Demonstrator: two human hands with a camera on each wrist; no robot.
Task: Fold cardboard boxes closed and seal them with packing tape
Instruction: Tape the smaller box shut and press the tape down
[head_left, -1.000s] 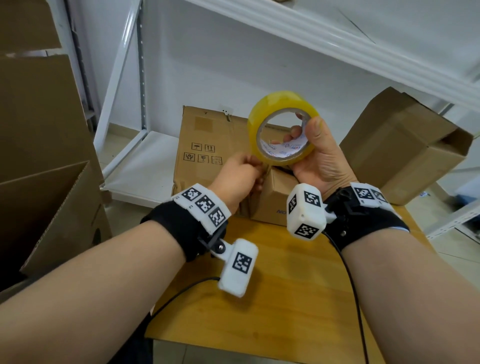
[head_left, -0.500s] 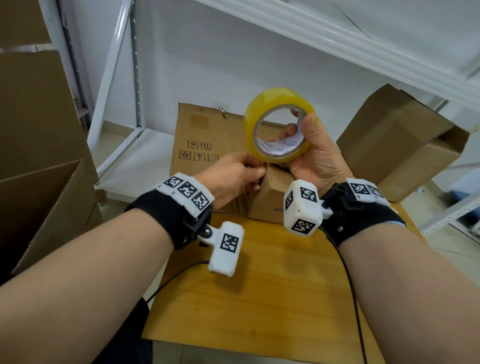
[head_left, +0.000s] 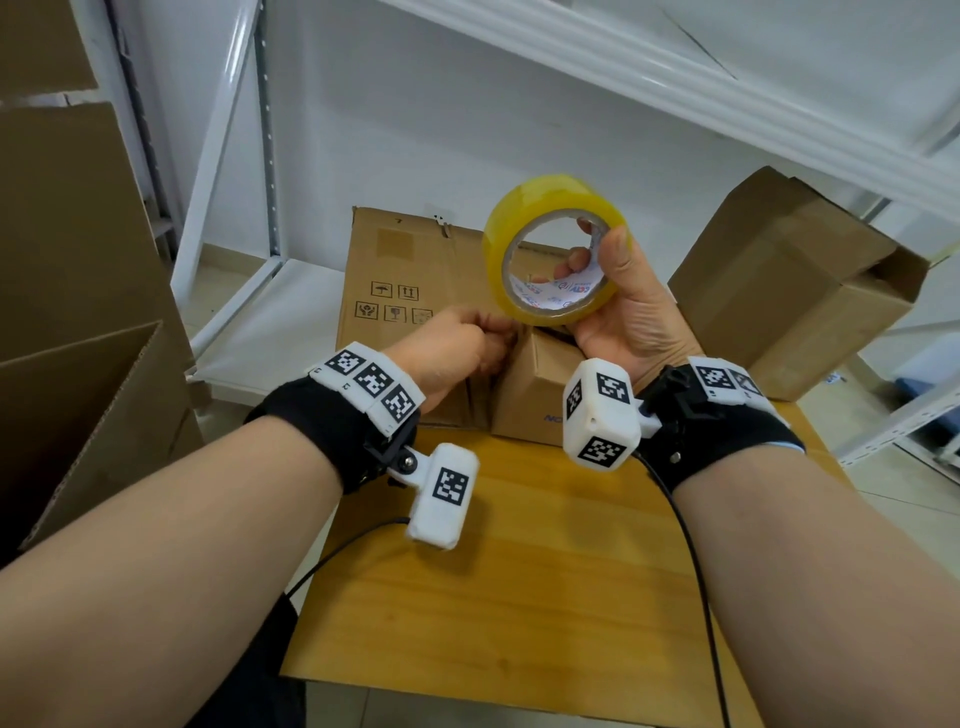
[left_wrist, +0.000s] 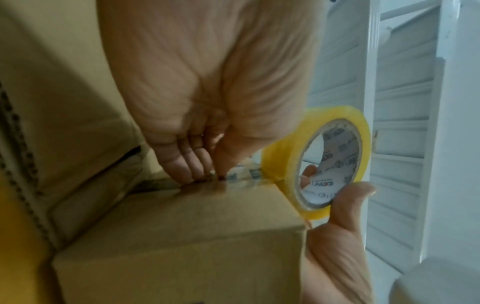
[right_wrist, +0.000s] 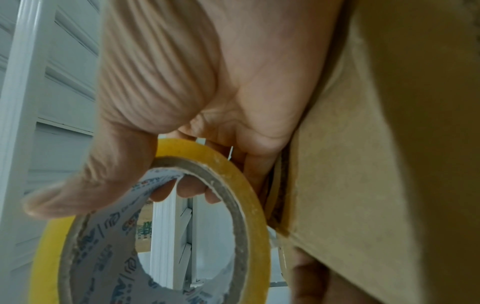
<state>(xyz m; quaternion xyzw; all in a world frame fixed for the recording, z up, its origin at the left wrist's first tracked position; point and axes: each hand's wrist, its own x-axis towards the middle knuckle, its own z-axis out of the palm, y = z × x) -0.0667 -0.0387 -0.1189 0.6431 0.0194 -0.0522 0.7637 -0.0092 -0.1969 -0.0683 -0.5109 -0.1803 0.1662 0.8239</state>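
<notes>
Yellow tape roll (head_left: 553, 249) is gripped by the right hand (head_left: 631, 317) above the small box (head_left: 530, 384) on the table (head_left: 519, 597). Left wrist view: tape end is pinched onto the box top by the left hand (left_wrist: 197, 127); sealing is judged barely begun. Right wrist view: fingers (right_wrist: 187, 188) are hooked through the core.

Both arms are bare, with no sleeves. Each wrist has a wide black band (head_left: 317, 415) wrapped round it; the other black band (head_left: 727, 441) sits on the right wrist. On top of each band is a white strip (head_left: 371, 382) with black-and-white square patterns, like little mazes. The right one (head_left: 724, 379) has them too. A small white box (head_left: 441, 493) hangs off the left band on a black joint with a silver screw. A bigger white box (head_left: 600, 413) sticks out from the right band. Both boxes show the same square patterns. A thin black cable (head_left: 696, 571) runs down from the right wrist, and another black cable (head_left: 332, 558) runs from the left.
</notes>
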